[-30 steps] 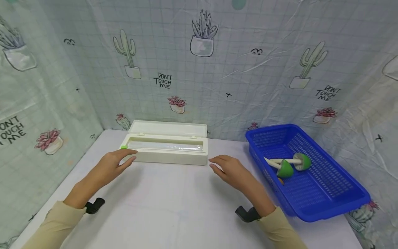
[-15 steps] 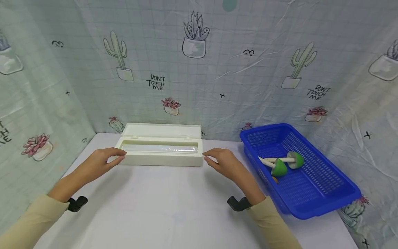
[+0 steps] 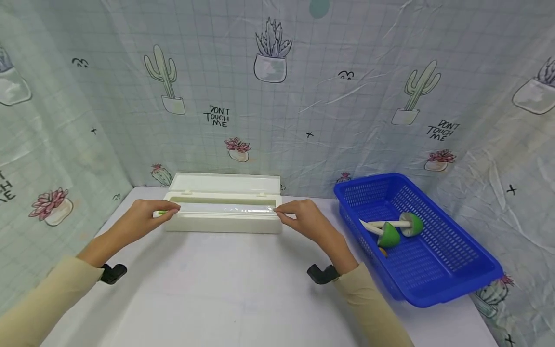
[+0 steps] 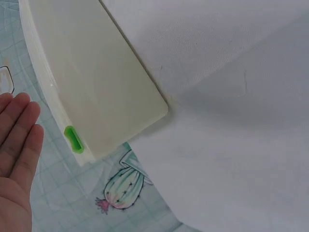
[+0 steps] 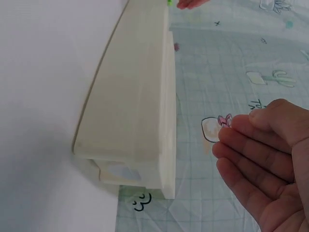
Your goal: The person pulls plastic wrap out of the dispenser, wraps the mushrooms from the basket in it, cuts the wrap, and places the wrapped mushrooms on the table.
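A long white cling film dispenser [image 3: 223,224] stands at the back of the table, its lid [image 3: 225,183] tipped back. A shiny, clear strip of cling film [image 3: 225,208] lies along its opening. At the left end, my left hand [image 3: 140,219] pinches the film between thumb and fingertips. My right hand [image 3: 307,222] pinches the other end the same way. The transparent film is hard to make out in the wrist views. Below the left hand [image 4: 17,154], a green slider [image 4: 74,139] sits on the box's end. Beside the box in the right wrist view is the right hand [image 5: 265,164].
To the right stands a blue plastic basket [image 3: 451,270]. Inside lie two green-capped toy mushrooms [image 3: 389,235] with pale stems, and a small orange piece [image 3: 383,252]. A printed curtain [image 3: 303,106] hangs behind the white table [image 3: 225,284].
Both hands have moved inward from the box's outer corners to the ends of its opening, and their fingertips have closed on the film. The film strip appears slightly raised. The view has shifted a little.
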Motion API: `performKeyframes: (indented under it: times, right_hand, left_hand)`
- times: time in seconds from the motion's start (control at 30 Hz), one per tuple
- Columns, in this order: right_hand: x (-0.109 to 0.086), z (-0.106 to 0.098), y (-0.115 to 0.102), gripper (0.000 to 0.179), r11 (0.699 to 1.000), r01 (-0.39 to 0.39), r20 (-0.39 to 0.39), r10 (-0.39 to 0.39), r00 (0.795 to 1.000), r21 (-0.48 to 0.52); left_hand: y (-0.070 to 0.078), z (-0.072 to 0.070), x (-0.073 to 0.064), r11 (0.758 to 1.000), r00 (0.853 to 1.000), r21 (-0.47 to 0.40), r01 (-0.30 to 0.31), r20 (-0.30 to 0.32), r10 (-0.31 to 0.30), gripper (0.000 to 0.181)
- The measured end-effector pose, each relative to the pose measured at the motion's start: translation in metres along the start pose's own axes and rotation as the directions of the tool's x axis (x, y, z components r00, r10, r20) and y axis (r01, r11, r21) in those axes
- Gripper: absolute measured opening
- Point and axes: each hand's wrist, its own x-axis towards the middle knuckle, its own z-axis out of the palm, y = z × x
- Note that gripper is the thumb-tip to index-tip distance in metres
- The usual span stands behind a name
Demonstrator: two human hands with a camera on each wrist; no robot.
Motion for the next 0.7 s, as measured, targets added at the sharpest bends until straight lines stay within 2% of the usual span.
performKeyframes:
  times: [0.1, 0.27, 0.4, 0.47, 0.6, 0.7]
  right_hand:
    - [0.004, -0.001, 0.000, 0.020, 0.999, 0.007, 0.005, -0.007, 1.000, 0.031]
    - [0.015, -0.002, 0.001, 0.020, 0.998, 0.007, 0.009, -0.007, 1.000, 0.062]
    - [0.025, -0.002, 0.001, 0.021, 0.998, -0.009, 0.025, 0.007, 1.000, 0.057]
    - [0.032, -0.003, 0.002, 0.023, 0.997, -0.030, 0.058, 0.026, 0.998, 0.069]
    - [0.049, -0.004, 0.007, 0.027, 0.996, -0.064, 0.183, 0.052, 0.982, 0.060]
    - [0.064, -0.006, 0.011, 0.027, 0.998, -0.049, 0.287, 0.039, 0.957, 0.030]
  left_hand:
    - [-0.003, -0.003, 0.003, 1.000, 1.000, 0.001, -0.017, -0.013, 0.017, 0.019]
    - [-0.013, -0.008, 0.010, 0.996, 0.996, -0.005, -0.084, -0.024, 0.083, 0.018]
    - [-0.021, -0.011, 0.015, 0.994, 0.995, -0.042, -0.096, 0.005, 0.096, 0.019]
    - [-0.024, -0.011, 0.017, 0.994, 0.995, -0.050, -0.098, 0.014, 0.099, 0.018]
    - [-0.025, -0.014, 0.021, 0.994, 0.996, -0.089, -0.059, 0.060, 0.064, 0.018]
    - [-0.024, -0.018, 0.025, 0.990, 0.992, -0.136, 0.037, 0.126, -0.020, 0.022]
